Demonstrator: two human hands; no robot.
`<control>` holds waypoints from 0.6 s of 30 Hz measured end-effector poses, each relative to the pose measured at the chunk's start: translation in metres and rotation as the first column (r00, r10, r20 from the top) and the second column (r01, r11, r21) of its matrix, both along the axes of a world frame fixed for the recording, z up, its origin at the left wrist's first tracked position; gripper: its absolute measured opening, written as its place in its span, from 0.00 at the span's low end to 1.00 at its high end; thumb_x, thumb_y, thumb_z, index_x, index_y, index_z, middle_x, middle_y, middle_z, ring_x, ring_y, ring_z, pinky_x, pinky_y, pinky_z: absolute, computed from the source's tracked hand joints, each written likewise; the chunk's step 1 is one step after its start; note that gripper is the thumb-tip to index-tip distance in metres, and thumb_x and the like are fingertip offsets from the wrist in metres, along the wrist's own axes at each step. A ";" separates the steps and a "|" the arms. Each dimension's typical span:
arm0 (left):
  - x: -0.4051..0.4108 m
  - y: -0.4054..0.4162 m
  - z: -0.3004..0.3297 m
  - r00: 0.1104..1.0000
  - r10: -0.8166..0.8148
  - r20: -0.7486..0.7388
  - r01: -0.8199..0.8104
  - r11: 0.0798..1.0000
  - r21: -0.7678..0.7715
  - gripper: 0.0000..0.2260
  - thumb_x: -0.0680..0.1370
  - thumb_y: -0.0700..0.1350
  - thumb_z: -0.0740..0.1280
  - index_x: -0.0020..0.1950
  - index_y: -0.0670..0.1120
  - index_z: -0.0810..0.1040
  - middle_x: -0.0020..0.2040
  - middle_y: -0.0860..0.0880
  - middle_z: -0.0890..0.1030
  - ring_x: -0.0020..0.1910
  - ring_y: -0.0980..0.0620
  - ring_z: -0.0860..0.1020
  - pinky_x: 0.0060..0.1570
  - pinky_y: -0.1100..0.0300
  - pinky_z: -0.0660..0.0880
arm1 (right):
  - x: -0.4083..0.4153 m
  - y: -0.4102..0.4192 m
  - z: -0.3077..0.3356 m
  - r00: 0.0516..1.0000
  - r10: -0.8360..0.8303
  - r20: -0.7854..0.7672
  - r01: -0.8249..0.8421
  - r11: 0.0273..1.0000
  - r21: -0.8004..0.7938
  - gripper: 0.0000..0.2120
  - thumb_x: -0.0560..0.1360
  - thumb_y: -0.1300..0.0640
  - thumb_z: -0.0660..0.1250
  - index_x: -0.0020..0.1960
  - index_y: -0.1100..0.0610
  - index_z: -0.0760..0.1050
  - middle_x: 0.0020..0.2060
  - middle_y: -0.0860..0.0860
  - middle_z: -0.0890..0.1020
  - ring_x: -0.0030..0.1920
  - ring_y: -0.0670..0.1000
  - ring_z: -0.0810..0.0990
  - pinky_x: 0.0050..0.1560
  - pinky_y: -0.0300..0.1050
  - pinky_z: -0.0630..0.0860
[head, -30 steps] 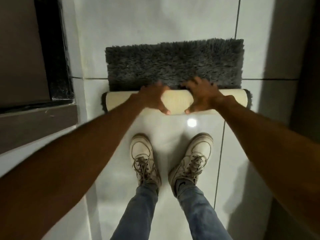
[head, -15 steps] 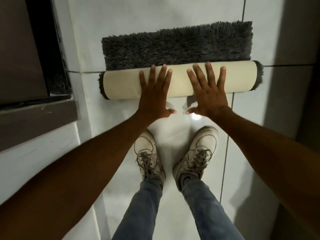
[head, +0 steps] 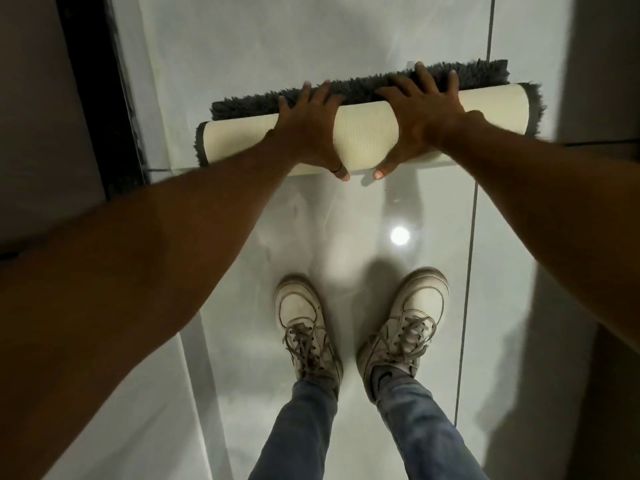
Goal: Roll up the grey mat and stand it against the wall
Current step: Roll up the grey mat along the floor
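Note:
The grey shaggy mat (head: 363,133) lies on the white tiled floor, rolled almost fully into a thick cylinder with its cream backing outward. Only a narrow strip of grey pile (head: 346,90) shows flat beyond the roll. My left hand (head: 310,128) wraps over the roll left of its middle, fingers over the top and thumb at the near underside. My right hand (head: 420,112) grips it the same way just to the right. The roll lies slightly skewed, its right end farther from me.
My two white sneakers (head: 301,323) stand on the glossy tiles below the roll. A dark door frame (head: 100,91) runs up the left side. A shadowed wall (head: 602,64) borders the right. A ceiling light reflects on the floor (head: 400,234).
The roll has moved away from me and grown thicker, taking up most of the flat pile. My hands went from flat palms to curled over the roll.

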State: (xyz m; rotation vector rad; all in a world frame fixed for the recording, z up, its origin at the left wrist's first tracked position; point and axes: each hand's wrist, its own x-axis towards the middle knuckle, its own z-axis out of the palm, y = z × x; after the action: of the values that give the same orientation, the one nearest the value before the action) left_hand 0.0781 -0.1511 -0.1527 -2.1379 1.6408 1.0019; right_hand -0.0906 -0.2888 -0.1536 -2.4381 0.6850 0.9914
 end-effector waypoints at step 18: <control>0.004 0.002 0.022 0.974 0.166 -0.153 -0.155 0.984 0.083 0.43 0.55 0.57 0.83 0.67 0.53 0.71 0.59 0.46 0.83 0.56 0.41 0.81 0.58 0.49 0.75 | 0.017 0.023 0.028 0.991 -0.107 -0.083 0.104 0.994 -0.041 0.54 0.54 0.30 0.80 0.74 0.53 0.70 0.70 0.59 0.73 0.75 0.65 0.65 0.72 0.82 0.50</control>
State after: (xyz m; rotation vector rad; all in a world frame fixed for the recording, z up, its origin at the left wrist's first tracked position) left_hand 0.0825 -0.1495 -0.1304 -2.2227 1.4929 1.2894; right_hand -0.0733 -0.2660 -0.1252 -2.3747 0.8588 1.0542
